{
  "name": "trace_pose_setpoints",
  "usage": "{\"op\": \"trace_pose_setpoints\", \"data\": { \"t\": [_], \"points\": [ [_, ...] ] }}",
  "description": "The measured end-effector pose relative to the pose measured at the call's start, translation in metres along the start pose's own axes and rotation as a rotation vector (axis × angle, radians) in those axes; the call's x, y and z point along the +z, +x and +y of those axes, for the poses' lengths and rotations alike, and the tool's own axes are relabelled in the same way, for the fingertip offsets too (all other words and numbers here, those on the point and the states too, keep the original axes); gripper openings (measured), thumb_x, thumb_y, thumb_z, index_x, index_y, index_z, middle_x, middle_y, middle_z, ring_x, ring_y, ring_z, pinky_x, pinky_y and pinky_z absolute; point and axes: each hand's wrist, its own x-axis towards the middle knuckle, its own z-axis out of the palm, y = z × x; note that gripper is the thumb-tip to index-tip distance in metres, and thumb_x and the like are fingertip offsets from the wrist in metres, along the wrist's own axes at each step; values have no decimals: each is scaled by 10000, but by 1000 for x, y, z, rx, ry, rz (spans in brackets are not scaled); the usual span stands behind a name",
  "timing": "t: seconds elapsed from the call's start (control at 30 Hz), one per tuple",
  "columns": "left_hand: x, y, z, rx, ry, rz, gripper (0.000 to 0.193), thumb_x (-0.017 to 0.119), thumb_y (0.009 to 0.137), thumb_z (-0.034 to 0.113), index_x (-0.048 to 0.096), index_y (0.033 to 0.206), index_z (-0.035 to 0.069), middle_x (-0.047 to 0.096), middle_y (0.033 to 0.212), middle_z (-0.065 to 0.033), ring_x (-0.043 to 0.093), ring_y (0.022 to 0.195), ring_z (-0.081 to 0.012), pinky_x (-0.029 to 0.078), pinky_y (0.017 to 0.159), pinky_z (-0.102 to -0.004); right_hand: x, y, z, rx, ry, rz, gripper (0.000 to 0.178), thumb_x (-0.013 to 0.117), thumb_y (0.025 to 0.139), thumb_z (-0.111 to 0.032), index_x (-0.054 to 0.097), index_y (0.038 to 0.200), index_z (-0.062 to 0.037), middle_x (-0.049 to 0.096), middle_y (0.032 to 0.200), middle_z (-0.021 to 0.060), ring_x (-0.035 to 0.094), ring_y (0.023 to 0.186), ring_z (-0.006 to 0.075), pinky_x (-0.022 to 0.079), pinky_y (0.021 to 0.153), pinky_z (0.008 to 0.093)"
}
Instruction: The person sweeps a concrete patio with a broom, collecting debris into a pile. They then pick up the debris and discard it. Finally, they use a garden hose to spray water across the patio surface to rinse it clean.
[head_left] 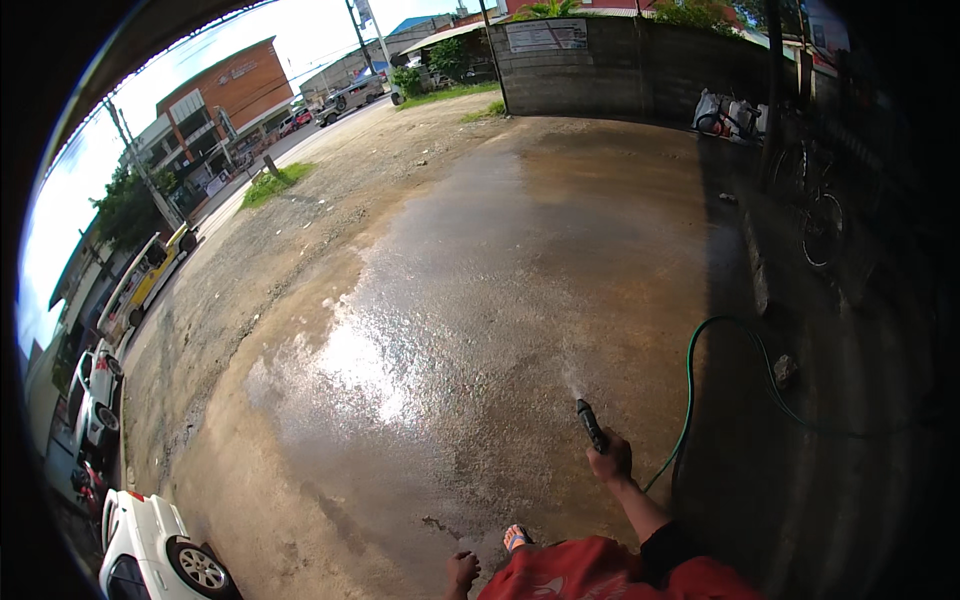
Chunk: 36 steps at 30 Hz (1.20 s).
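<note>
My right hand (614, 462) is closed round a black hose nozzle (590, 422), held out in front of me over the ground. Water sprays (571, 380) from its tip, away from me. A green hose (690, 385) runs up from near my right forearm, bends over in a loop and trails off into the shade on the right. Low in the view, beside my red shirt (575, 572), my left hand (462, 570) hangs with its fingers curled and nothing visible in them. The wet, shiny concrete (480, 330) spreads ahead of the nozzle.
A white car (150, 545) stands at the lower left, with other vehicles along the road behind it. At the far side rises a grey wall (580, 70), with white sacks (728, 115) near its right end. A bicycle (822, 228) and a stone (786, 370) lie in shade.
</note>
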Motion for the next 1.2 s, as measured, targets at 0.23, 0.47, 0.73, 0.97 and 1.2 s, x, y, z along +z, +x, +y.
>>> {"op": "trace_pose_setpoints", "data": {
  "t": [0.23,0.47,0.73,0.97,1.2],
  "points": [
    [-87,51,30,27,-89,66,271,636,909,130,631,1152,11,687,823,-96,644,608,-182,493,487,-305,113,25,-87,-86,100,58,170,633,763,-204,646,864,-68,671,784,207,666,794,435,517,693,496],
    [-160,113,63,18,-174,116,239,639,892,111,627,1118,32,657,774,-75,631,602,-159,487,485,-294,191,54,-152,-154,232,127,160,629,735,-167,613,819,-32,644,732,209,644,721,430,494,660,477],
    [-158,157,82,38,-188,32,206,636,928,110,601,1115,30,662,811,-73,633,596,-165,497,489,-303,251,85,-198,-214,160,57,167,638,729,-203,597,735,-40,651,722,205,662,725,407,502,662,480],
    [-158,200,131,67,-86,80,273,689,901,145,627,1138,24,683,810,-60,639,602,-149,506,500,-285,324,148,-232,-242,123,-147,168,647,737,-210,619,783,-50,643,700,174,661,699,383,500,659,472],
    [-227,240,209,59,-253,207,261,631,932,96,581,1163,-14,658,799,-78,625,589,-172,497,485,-297,413,215,-305,-428,11,-341,241,684,747,-291,641,832,-71,671,797,190,656,783,428,506,703,506]
  ]
}}
